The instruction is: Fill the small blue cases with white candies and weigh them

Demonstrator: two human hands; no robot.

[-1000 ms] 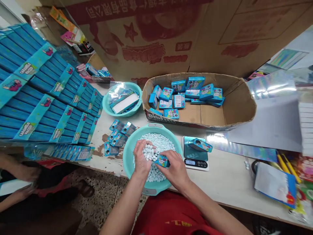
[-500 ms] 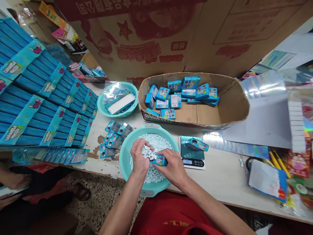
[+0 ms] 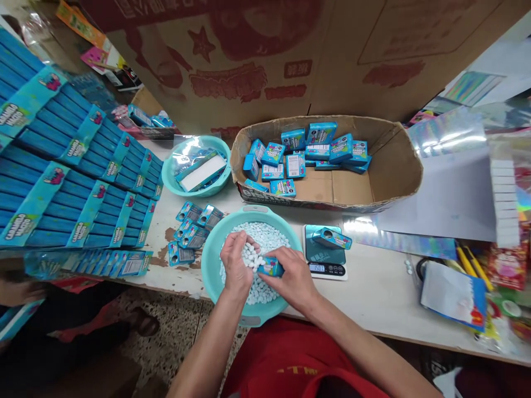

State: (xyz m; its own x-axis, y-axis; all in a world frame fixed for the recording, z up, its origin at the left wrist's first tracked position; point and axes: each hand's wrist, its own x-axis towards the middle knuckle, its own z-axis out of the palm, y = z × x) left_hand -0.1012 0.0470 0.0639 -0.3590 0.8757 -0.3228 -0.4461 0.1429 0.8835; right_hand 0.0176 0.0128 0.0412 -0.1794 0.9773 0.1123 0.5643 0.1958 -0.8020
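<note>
My left hand (image 3: 237, 262) is cupped round a heap of small white candies (image 3: 250, 255) above the turquoise basin (image 3: 211, 276). Between the thumb and fingers of my right hand (image 3: 292, 272) is a small blue candy box (image 3: 271, 267), its end touching or close against the heap. Loose candies (image 3: 262, 293) cover the bottom of the basin below both hands. To the right, another candy box (image 3: 332, 239) with a round hole lies on the kitchen scale (image 3: 327, 256), whose display is lit. Several holed boxes (image 3: 194, 236) lie left of the basin.
Behind the basin, a long cardboard tray (image 3: 390, 166) holds several blue boxes. A smaller turquoise bowl (image 3: 169, 176) with packaging stands left of it. Stacked blue display packs (image 3: 70, 193) fill the left side. Another person's hand (image 3: 16, 290) is at lower left.
The blue box in my right hand has tilted slightly, and my fingers have shifted on it. My left hand still cups the candies. The whole view has moved a little.
</note>
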